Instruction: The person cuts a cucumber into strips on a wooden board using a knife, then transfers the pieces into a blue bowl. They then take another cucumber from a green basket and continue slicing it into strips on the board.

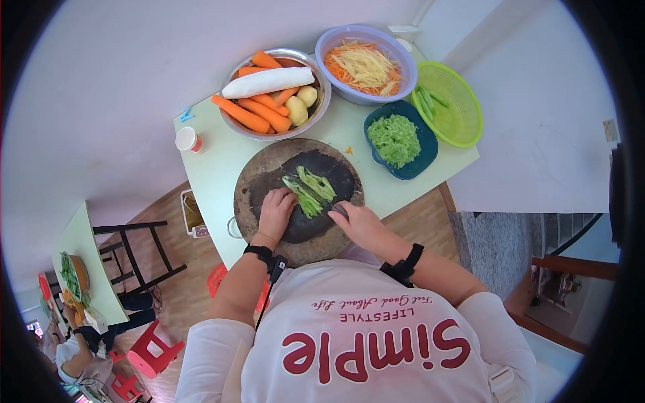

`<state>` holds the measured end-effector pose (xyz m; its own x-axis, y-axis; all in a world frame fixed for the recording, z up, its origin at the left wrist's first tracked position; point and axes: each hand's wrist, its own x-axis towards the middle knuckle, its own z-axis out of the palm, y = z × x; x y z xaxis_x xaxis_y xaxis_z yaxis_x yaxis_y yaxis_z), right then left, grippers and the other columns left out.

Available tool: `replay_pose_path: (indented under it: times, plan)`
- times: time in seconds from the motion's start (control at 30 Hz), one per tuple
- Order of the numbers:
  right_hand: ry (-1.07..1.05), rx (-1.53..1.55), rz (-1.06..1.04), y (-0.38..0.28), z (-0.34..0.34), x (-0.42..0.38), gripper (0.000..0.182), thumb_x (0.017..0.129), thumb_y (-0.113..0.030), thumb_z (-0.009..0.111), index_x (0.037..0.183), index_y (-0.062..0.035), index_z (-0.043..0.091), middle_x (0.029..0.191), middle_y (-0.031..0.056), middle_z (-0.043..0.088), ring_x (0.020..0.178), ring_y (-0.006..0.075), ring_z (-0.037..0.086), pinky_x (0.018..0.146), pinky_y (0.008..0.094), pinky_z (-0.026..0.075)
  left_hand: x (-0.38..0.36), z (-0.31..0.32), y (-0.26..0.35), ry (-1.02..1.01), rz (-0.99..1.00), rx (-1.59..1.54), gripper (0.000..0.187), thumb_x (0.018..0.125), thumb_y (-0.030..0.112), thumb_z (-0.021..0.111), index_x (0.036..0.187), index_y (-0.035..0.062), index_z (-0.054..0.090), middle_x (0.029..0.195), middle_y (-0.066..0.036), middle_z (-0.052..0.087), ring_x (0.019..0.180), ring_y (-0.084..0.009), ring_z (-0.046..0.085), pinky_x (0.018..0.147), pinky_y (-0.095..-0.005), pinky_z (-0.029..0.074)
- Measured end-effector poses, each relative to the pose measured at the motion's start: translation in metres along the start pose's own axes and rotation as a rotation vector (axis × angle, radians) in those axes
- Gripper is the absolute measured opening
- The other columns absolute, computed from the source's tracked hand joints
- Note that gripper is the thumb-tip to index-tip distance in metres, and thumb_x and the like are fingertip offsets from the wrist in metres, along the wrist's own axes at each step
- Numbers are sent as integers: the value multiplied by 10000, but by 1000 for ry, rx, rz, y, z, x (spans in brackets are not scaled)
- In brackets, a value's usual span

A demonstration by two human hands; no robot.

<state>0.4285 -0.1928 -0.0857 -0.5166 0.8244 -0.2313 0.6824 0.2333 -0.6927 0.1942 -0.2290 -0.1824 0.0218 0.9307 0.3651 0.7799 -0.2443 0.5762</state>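
Note:
A round wooden chopping board (259,161) with a dark, wet-looking middle lies at the table's near edge. Pale-green vegetable strips (310,188) lie on it in two small bunches. My left hand (275,213) rests on the board with curled fingertips pressed against the left bunch. On the other side, my right hand (361,225) is closed round the handle of a knife (339,210). Its blade reaches in toward the strips and is mostly hard to make out against the dark wood.
Behind the board stand a metal bowl (324,107) of carrots, potatoes and a peeled white root, a lilac basin (410,70) of shreds, a teal bowl (426,144) of green shreds and a lime basket (476,111). A paper cup (188,140) stands left. Another person (74,352) is far left.

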Motion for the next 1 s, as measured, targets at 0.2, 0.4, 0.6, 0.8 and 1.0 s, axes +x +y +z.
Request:
replay_pose_path:
  times: [0.2, 0.4, 0.6, 0.8, 1.0]
  plan:
    - [12, 17, 19, 3, -4, -1, 390, 981, -393, 530, 976, -8, 596, 772, 250, 656, 753, 454, 632, 669, 517, 497, 2, 3, 16, -69, 129, -35, 179, 773, 102, 720, 947, 97, 680, 991, -70, 635, 929, -276, 596, 800, -391, 476]
    - [-65, 16, 51, -4, -9, -9, 388, 981, -388, 532, 997, -7, 602, 790, 250, 661, 762, 443, 639, 674, 502, 503, -1, 9, 15, -82, 99, -43, 183, 771, 115, 726, 948, 100, 679, 973, -68, 633, 912, -284, 597, 791, -394, 471]
    - [1, 29, 27, 0, -7, -12, 386, 975, -391, 545, 1015, -13, 610, 800, 244, 666, 765, 435, 646, 676, 497, 507, -1, 17, 18, -42, 89, -86, 169, 762, 98, 732, 914, 85, 658, 953, -84, 622, 898, -304, 591, 782, -402, 476]
    - [-56, 30, 74, -3, -9, -17, 378, 975, -383, 549, 1017, -11, 605, 794, 242, 663, 764, 433, 646, 675, 494, 507, -2, 20, 19, -12, 65, -77, 164, 750, 80, 735, 888, 81, 646, 938, -88, 617, 889, -317, 590, 771, -407, 478]
    - [-44, 63, 49, -1, -4, -17, 368, 983, -368, 542, 1014, -6, 598, 786, 246, 655, 759, 439, 640, 676, 501, 499, -1, 19, 18, -16, 79, -86, 157, 745, 78, 734, 874, 79, 645, 920, -86, 619, 868, -317, 588, 757, -409, 475]
